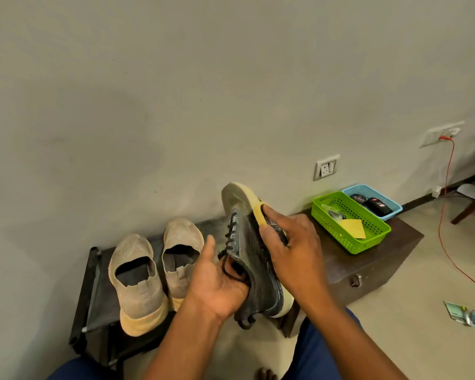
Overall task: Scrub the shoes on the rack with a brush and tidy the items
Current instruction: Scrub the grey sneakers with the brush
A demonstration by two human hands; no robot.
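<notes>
While a pair of beige knit slip-on shoes with tan soles [154, 272] sits side by side at the left end of the low black fabric-topped shoe rack [92, 292], toes toward the wall, a dark grey lace-up sneaker with a pale yellow sole [247, 250] is held up above the rack's right end, toe pointing up and tilted left. The left hand [217, 286] grips the sneaker at its collar, fingers curled into the opening by the black laces. The right hand [291, 248] holds a dark brush [276, 229] against the yellow sole edge, fingers wrapped over it. Further right, on the far right corner of a dark brown wooden chest [368, 264], rests a green perforated plastic basket [350, 222] holding a yellow cloth [354, 228], and just beside it a blue plastic basket [373, 200] with dark round tins [358, 199].
</notes>
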